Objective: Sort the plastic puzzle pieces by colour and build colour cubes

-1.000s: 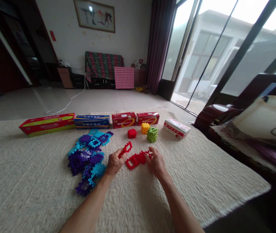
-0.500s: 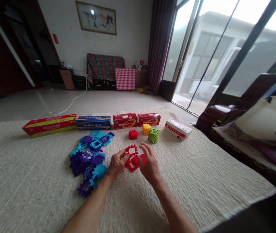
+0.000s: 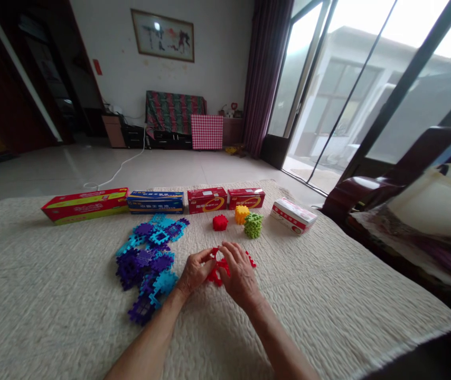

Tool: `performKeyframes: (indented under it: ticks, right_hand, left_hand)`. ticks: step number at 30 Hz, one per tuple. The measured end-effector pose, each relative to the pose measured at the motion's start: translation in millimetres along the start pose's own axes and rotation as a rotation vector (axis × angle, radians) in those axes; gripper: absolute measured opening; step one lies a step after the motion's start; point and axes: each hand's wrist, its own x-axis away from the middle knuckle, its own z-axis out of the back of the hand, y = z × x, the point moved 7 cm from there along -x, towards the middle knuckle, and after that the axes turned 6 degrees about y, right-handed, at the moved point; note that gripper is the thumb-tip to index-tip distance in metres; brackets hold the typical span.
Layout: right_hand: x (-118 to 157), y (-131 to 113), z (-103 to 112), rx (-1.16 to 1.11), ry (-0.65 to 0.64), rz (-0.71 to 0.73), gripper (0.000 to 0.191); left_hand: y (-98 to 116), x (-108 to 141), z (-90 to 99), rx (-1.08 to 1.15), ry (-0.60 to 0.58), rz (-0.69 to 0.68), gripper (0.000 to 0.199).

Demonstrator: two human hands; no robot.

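My left hand [image 3: 196,272] is closed, pinching the left edge of a red interlocking building piece [image 3: 215,252], a square frame with toothed edges. From the other side my right hand [image 3: 241,274] has its fingers curled onto the same piece and covers much of it. Beneath both hands lie more red toothed pieces [image 3: 215,277], mostly hidden. The tip of another red piece [image 3: 251,259] shows past my right knuckles. Farther off sit a red cube [image 3: 219,222], a yellow cube [image 3: 242,214] and a green cube [image 3: 253,226] made of such pieces.
On the left lies a pile of purple and light-blue toothed pieces [image 3: 146,261]. Behind stand a long red-green box [image 3: 86,206], a blue box [image 3: 156,202], two red boxes [image 3: 207,200] and a white-red box [image 3: 293,215]. A quilted cream cover [image 3: 328,295] lies underneath.
My right hand has moved in to the left, and its fingers have closed onto the red piece in my left hand. The view has shifted slightly.
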Motion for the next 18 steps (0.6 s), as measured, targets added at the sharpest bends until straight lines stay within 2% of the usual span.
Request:
performKeyframes:
  ticks: [8,12,18]
  right_hand:
    - [-0.8,-6.5,1.6,0.002,0.037,0.053,0.045]
    - [0.8,-1.3,1.9,-0.036,0.098,0.070,0.046]
    - [-8.1,32.9,3.9,-0.048,0.163,0.009,0.045]
  left_hand:
    - [5.1,0.5,0.6,0.031,-0.005,-0.012,0.032]
    - [5.0,1.4,1.3,0.062,-0.002,-0.006,0.037]
    - [-10.0,-4.6,20.1,-0.035,0.298,0.032,0.042]
